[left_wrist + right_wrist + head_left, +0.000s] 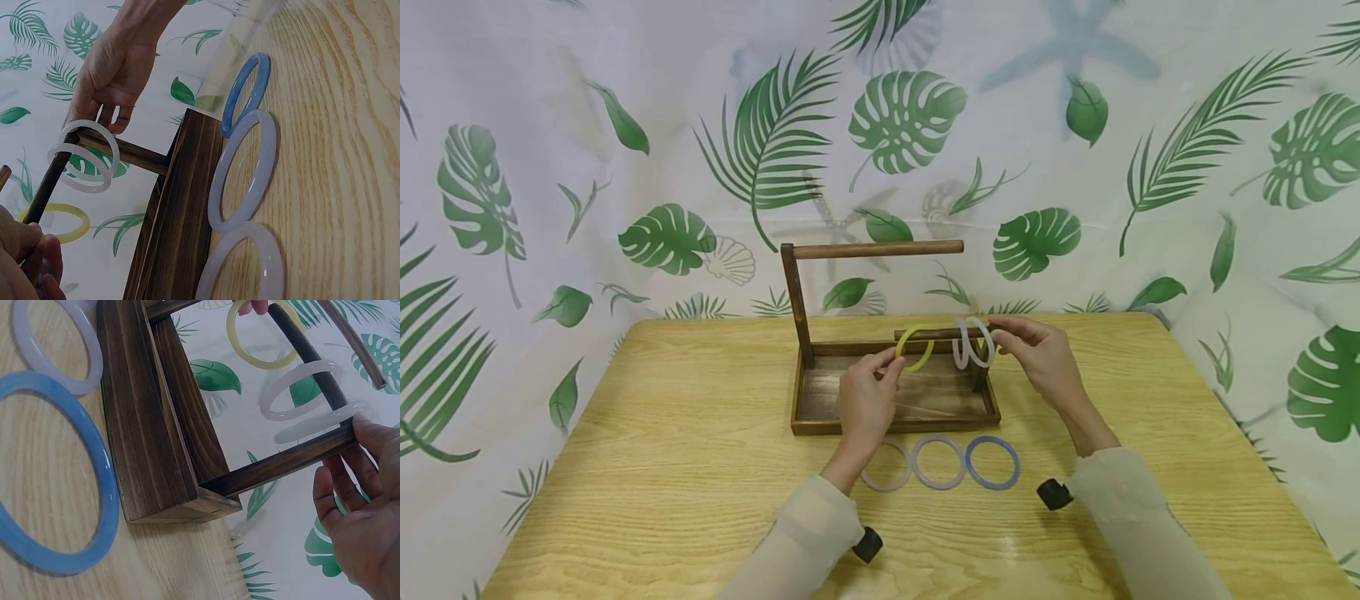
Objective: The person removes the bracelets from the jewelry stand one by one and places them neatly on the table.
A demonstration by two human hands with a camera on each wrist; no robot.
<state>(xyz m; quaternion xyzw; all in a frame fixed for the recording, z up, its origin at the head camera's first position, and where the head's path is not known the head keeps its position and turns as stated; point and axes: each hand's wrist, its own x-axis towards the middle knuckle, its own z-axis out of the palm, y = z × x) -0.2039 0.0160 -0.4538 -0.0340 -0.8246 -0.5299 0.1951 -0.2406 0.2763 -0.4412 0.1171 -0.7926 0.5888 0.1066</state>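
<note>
My left hand [868, 396] pinches a yellow bangle [913, 367] between thumb and fingertips, with the bangle at the free end of the lower rod [50, 187] of a dark wooden stand. Two pale bangles, a whitish one [312, 425] and a faintly pink one [269, 400], hang around that rod near its post [281, 459]. At the top of this post, my right hand [1037, 358] grips the wood with thumb and fingers, right beside the whitish bangle. The rod's free end is partly hidden by my left hand in the left wrist view.
In front of the stand's tray [887, 428] lie a blue bangle [992, 486], a lavender one [938, 486] and a pale one [886, 488], in a row on the wooden table [700, 467]. A higher rod [880, 249] reaches rightward from the left post [797, 308]. Behind hangs a leaf-printed cloth [925, 200].
</note>
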